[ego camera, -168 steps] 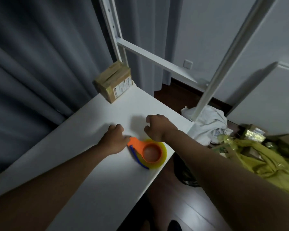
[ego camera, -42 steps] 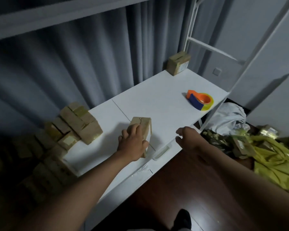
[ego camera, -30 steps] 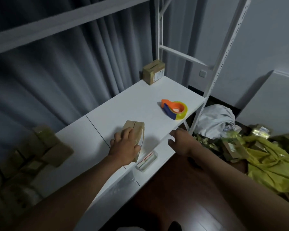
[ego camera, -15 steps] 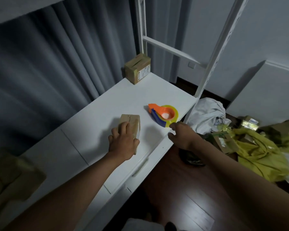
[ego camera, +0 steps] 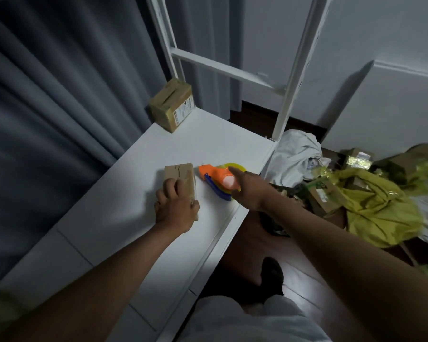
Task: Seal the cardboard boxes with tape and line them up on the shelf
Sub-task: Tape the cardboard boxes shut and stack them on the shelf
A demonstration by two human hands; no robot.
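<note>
Two boxes on shelf (ego camera: 143,218): one taped at far corner (ego camera: 172,104), one gripped under left hand (ego camera: 176,209). Right hand (ego camera: 248,191), fingers extended and holding nothing, reaches tape dispenser (ego camera: 214,177). Next, I judge: grasp dispenser, tape held box (ego camera: 181,175).

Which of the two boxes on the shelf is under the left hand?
The near box, beside the tape dispenser; the left hand grips it. The far box sits untouched at the back corner.

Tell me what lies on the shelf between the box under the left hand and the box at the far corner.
Nothing: in the head view only bare white shelf separates the near box from the far box.
</note>
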